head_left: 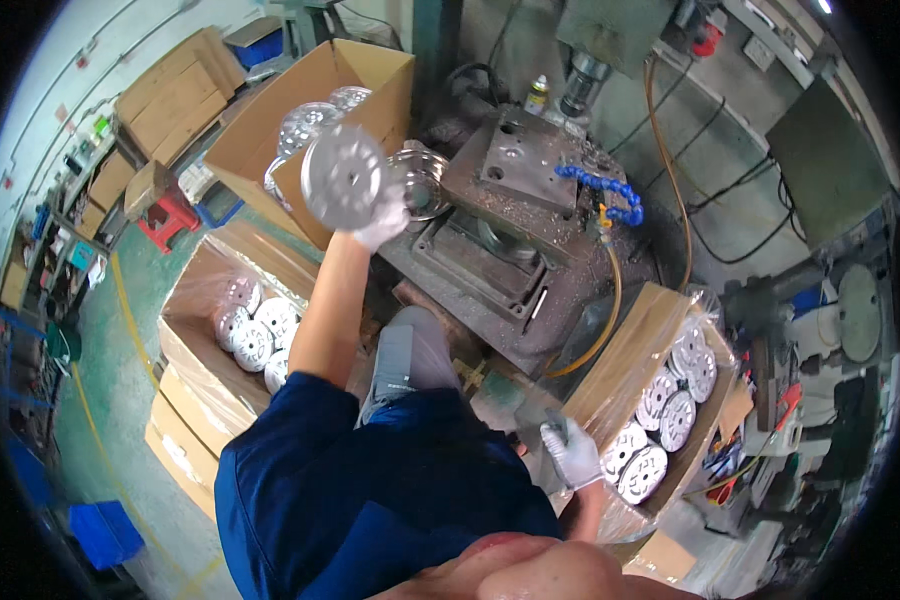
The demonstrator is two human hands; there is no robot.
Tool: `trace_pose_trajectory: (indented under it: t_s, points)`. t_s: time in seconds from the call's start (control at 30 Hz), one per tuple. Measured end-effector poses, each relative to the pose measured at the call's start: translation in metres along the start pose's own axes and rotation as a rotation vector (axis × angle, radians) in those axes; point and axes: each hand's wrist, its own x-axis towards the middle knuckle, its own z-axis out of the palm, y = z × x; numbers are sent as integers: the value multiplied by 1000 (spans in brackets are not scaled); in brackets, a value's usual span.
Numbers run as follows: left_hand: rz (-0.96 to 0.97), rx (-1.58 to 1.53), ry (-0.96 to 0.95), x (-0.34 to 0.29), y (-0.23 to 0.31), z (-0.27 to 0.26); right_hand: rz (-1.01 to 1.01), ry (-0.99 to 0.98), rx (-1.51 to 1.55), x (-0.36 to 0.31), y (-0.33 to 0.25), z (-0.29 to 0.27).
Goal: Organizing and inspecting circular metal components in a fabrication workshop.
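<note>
Gloved, the left hand (382, 220) grips a metal disc (340, 175) by its edge, upper left of centre; the right hand (574, 456), lower right of centre, looks loosely curled, though I cannot tell whether it holds anything. Other discs (678, 420) already lie in three cartons (615, 355); the held one seems not yet put down.

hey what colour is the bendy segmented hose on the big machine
The segmented hose is bright blue; it shows best in the head view.

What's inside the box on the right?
In the box: shiny discs with holes, and clear plastic at the edges. The discs hide whatever is underneath.
</note>
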Motion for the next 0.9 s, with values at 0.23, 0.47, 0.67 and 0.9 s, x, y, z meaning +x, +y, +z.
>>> trace_pose_trajectory:
  t_s: [0.23,0.47,0.67,0.9]
  points:
    - [-872,-230,-242,-64,-113,12,-302,180,72,22,-71,-18]
    - [-1011,697,335,-60,-223,84,-647,296,100,25,-66,-21]
    - [-879,1001,247,-50,-212,77,12,469,715,-19,40,-83]
    - [-793,912,418,-64,-171,43,340,1007,788,12,206,-113]
